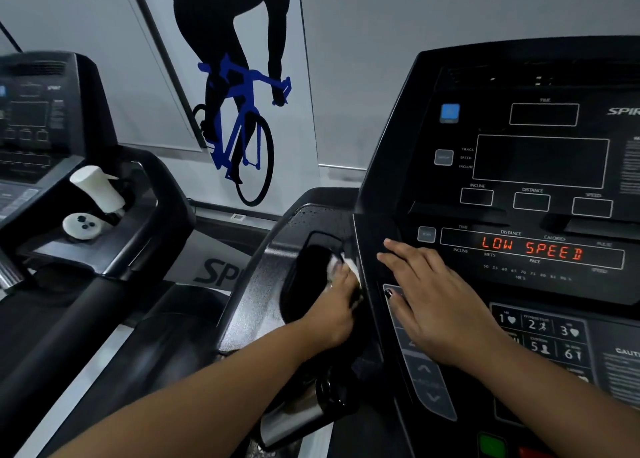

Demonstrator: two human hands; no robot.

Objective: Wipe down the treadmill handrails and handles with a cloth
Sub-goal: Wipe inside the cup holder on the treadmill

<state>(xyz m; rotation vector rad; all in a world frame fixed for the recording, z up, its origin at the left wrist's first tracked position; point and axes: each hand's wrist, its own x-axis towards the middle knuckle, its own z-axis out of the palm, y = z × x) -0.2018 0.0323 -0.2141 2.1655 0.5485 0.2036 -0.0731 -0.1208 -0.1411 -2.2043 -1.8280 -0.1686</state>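
Cloth [341,267], white and soft, sits bunched under the left hand [337,300], whose grip is closed on it, pressing into the cup recess [311,270] beside the console [519,197]. It looks light and easily wadded. The right hand [440,301] lies flat, fingers spread, holding nothing. The recess walls crowd the wiping hand.

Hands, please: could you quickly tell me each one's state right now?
Left hand: closed on the white cloth.
Right hand: open, flat on the console.
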